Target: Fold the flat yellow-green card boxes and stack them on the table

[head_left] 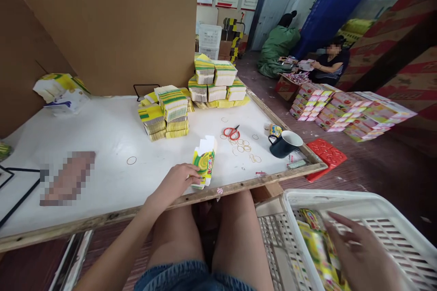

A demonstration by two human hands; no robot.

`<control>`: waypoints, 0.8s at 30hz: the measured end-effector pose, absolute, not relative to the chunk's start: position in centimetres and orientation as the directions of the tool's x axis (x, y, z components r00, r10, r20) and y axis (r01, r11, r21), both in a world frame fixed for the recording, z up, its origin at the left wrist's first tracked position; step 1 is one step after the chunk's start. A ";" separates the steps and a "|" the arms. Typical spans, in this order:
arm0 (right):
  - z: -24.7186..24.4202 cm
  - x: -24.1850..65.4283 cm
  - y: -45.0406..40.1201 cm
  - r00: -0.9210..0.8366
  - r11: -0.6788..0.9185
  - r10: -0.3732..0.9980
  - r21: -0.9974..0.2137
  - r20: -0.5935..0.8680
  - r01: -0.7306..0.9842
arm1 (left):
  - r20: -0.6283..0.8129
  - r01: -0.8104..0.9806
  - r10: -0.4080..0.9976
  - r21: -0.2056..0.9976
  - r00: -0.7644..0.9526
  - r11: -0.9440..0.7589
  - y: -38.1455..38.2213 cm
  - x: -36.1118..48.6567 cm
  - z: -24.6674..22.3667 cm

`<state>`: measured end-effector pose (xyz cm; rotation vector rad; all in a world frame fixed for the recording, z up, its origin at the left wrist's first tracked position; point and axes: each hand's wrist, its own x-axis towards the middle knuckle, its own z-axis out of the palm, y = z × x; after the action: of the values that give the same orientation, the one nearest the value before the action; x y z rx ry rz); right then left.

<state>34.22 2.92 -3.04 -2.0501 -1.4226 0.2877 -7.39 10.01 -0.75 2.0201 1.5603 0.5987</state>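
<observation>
At the table's front edge, my left hand (184, 176) grips the lower part of a small yellow and green carton (205, 161). The carton's white flaps stand open at its far end. Over the white plastic basket (334, 194) on the right, my right hand (358, 245) is blurred by motion. Its fingers look spread, and I see nothing in them. Below it in the basket lie shiny yellow and green packets (316, 241).
Stacks of flat yellow cartons (170, 109) stand at the table's back. Red-handled scissors (232, 133), rubber bands (243, 145) and a dark mug (285, 144) lie to the right. A red stool (326, 157) is beyond the corner. Another person (329, 66) sits by stacked pink boxes (355, 109).
</observation>
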 end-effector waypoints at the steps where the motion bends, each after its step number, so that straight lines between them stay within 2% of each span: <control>1: -2.9 32.3 3.3 0.375 -0.215 0.920 -0.655 0.113 0.724 | 0.044 0.743 0.967 0.632 0.249 -0.220 10.3 -7.5 -0.7; 4: -2.7 26.1 3.8 0.201 -0.062 0.977 -0.810 0.070 0.583 | 0.105 0.746 0.957 0.605 0.271 -0.278 10.7 -7.8 -0.8; 7: -2.4 20.9 3.5 0.036 -0.010 0.999 -0.897 0.007 0.442 | 0.221 0.754 0.938 0.558 0.269 -0.348 10.3 -7.7 -0.9; 11: -1.9 16.6 2.5 -0.058 -0.089 0.993 -0.984 -0.099 0.152 | 0.473 0.761 0.856 0.473 0.206 -0.444 7.0 -5.7 -0.8; 15: -1.9 15.4 2.1 -0.081 -0.216 0.974 -0.975 -0.212 -0.053 | 0.655 0.616 0.650 0.342 0.385 -0.710 1.8 -2.4 -1.1; 16: -1.9 15.4 2.1 -0.079 -0.229 0.972 -0.971 -0.223 -0.071 | 0.661 0.577 0.634 0.355 0.402 -0.736 0.7 -1.8 -1.3; 17: -1.9 15.6 2.1 -0.084 -0.234 0.970 -0.969 -0.227 -0.084 | 0.659 0.547 0.653 0.412 0.373 -0.729 -0.1 -1.3 -1.4; 19: -1.9 15.8 1.7 -0.128 -0.243 0.965 -0.965 -0.230 -0.095 | 0.599 0.444 0.786 0.668 0.155 -0.597 -1.0 -0.8 -1.5; 21: -2.2 15.9 1.0 -0.225 -0.272 0.943 -0.958 -0.247 -0.086 | 0.384 0.115 0.921 0.919 -0.060 -0.376 -1.2 -0.8 -1.3; 22: -2.5 15.9 0.6 -0.281 -0.298 0.922 -0.951 -0.265 -0.081 | 0.246 -0.097 0.967 0.963 -0.063 -0.251 -1.1 -0.9 -1.1; 24: -3.3 15.5 -0.3 -0.365 -0.363 0.878 -0.928 -0.311 -0.081 | 0.052 -0.404 0.991 0.915 0.121 0.002 -0.8 -1.1 -0.4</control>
<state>15.54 -0.31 -3.28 -1.1572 -1.1603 1.8042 -1.09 -0.82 -0.36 0.9759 0.7970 1.3010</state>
